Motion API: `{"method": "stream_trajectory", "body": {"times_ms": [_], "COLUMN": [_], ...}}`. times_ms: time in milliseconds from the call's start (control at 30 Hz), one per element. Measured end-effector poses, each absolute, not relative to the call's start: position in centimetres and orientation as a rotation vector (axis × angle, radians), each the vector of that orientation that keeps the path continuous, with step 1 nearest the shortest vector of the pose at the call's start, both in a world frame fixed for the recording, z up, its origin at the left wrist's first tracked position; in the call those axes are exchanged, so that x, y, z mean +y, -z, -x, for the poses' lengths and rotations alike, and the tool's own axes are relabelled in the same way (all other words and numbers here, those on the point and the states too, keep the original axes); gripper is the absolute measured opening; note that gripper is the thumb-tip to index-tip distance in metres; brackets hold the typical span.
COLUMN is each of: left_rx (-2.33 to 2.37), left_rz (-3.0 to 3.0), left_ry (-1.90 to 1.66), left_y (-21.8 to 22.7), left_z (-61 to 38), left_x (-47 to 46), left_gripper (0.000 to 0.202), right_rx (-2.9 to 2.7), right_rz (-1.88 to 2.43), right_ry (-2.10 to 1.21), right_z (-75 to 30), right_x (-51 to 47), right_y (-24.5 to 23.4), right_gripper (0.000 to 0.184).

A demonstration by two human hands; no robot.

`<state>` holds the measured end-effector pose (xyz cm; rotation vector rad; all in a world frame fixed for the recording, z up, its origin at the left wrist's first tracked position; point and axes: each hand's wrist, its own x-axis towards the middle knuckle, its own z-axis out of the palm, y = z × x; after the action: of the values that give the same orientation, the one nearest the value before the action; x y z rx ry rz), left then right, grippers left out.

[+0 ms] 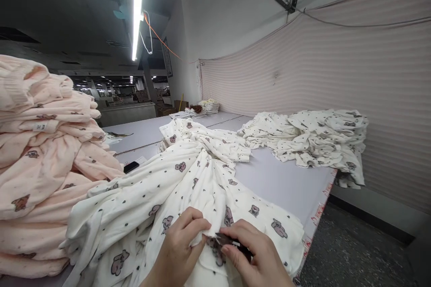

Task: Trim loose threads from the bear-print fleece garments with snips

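A white garment (pixel 188 184) printed with small bears and hearts lies spread across the grey table (pixel 286 184) in front of me. My left hand (pixel 180 244) pinches a fold of this white cloth near the bottom edge of the view, fingers closed on it. My right hand (pixel 257 255) is closed round a small dark tool (pixel 229 240), like thread snips, whose tip touches the cloth right beside my left fingers.
A tall stack of pink garments (pixel 40 157) stands at the left. A heap of white printed garments (pixel 313 139) lies at the far right by the striped wall. A black phone (pixel 131 167) rests on the table. The table's right edge drops to the dark floor (pixel 353 251).
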<state>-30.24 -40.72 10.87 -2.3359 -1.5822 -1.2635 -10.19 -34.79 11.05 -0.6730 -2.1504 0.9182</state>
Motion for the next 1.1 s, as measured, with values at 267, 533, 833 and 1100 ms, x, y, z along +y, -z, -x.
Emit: {"method": "stream_trajectory", "body": {"times_ms": [267,533,833,1100], "left_rx": [-1.511,-1.468,-1.471,-1.494], "left_rz": [2.34,2.339,2.337,2.341], "left_ry": [1.262,1.259,1.161,1.18], "left_y": [-11.1,-11.3,-11.2,-11.3], "left_z": [30.1,29.7,29.6,29.0], "left_x": [-40.6,-40.6,-40.6,-40.5], "left_gripper": [0.025,0.026,0.03,0.025], "right_rx": [-2.17,-2.198,-2.245,-2.215], "right_rz": [0.668,0.697,0.772,0.845], "right_ry": [-0.937,-0.816,-0.445,-0.078], "right_z": [9.9,10.3,9.9,10.1], "right_x": [-34.6,-35.0,-35.7,-36.6], "right_y": [-11.0,-11.4,-10.8,-10.4], "right_gripper": [0.026,0.02,0.02,0.025]}}
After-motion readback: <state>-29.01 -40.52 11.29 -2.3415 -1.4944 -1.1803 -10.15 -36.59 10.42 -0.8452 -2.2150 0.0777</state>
